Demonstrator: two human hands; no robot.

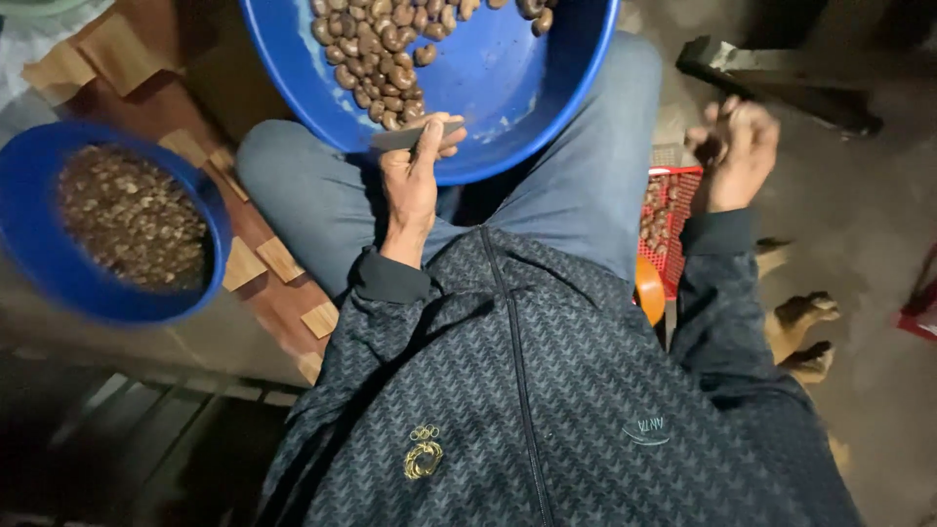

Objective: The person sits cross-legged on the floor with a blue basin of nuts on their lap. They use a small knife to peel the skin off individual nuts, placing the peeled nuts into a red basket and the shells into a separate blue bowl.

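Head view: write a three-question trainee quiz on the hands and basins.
1. True or false: the left hand holds a flat blade at the rim of the big blue basin.
2. Where is the right hand? A in the basin; B raised beside the lap, above the red crate; C on the small blue basin.
3. What fills the big basin?

Key: 1 true; 2 B; 3 brown nuts.

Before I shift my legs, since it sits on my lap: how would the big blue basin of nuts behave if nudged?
The big blue basin rests on the knees, left hand at its rim, so it would probably tip or slide easily. It looks like stiff plastic and should keep its shape. The nuts lie loose to one side, so they would likely roll and shift the weight.
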